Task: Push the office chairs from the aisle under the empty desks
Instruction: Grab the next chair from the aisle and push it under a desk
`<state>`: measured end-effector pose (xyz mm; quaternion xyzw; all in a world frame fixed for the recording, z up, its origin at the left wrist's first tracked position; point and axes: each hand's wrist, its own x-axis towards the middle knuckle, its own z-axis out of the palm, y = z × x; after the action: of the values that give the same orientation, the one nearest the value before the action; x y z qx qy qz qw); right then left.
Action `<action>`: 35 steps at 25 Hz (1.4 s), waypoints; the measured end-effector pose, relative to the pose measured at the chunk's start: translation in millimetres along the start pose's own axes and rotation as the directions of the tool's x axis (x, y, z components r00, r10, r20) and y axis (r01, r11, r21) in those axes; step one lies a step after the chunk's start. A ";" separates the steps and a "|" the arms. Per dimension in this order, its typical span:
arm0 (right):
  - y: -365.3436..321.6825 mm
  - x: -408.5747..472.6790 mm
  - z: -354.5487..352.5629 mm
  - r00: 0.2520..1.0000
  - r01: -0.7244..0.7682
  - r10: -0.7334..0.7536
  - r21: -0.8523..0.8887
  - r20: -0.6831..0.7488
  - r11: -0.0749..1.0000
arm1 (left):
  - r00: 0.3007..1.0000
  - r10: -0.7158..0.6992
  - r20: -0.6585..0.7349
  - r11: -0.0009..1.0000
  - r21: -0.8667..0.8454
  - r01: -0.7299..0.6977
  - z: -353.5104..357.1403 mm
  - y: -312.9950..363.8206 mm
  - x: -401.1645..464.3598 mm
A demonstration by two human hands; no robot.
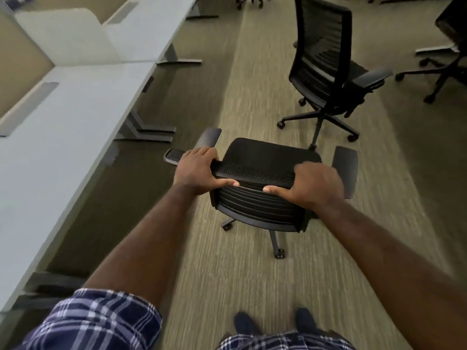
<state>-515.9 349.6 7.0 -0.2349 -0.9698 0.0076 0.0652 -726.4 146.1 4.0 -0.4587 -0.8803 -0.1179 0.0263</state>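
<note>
A black mesh office chair (257,203) stands in the carpeted aisle right in front of me, its back toward me. My left hand (199,173) grips the left end of the backrest's top edge. My right hand (316,185) grips the right end of the same edge. A second black office chair (326,59) stands farther up the aisle on the right, turned away. A row of white desks (75,117) runs along the left side, with open floor beneath them.
Metal desk legs (149,130) stick out onto the floor under the desks. White divider panels (65,34) rise behind the desktops. Another chair's base (439,72) shows at the far right. My feet (275,322) are on the carpet.
</note>
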 end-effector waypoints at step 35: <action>-272.0 208.2 28.4 0.481 0.873 -0.877 0.086 0.003 0.479 | 0.434 -0.795 -0.423 0.454 0.057 0.889 -40.0 -111.9 -174.5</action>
<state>-826.7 203.2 16.8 0.2942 -0.9545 0.0140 0.0457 -719.2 -64.7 -4.7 0.0840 -0.9784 -0.0692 0.1756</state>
